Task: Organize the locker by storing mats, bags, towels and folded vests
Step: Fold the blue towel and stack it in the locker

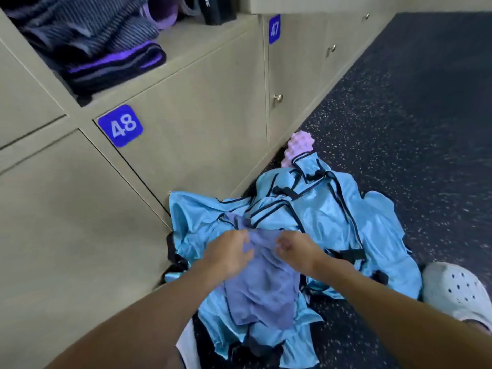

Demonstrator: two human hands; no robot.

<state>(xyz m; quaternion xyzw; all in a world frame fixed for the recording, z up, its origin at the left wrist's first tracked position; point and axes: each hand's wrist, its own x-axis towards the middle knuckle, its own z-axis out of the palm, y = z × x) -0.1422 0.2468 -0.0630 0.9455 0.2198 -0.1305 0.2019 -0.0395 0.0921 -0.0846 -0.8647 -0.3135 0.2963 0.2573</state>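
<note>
At lower centre of the frame, the left hand and right hand each pinch the top edge of a thin periwinkle cloth, fingers curled on it, probably to spread it for folding. It lies on a heap of shiny light-blue black-trimmed vests on the dark speckled floor, beside the beige locker. The locker's open compartment at upper left holds striped folded towels.

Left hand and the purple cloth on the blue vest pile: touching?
Touching. The head view shows the left hand pinching the purple cloth at its top edge, with no gap; the right hand grips the same edge.
</note>
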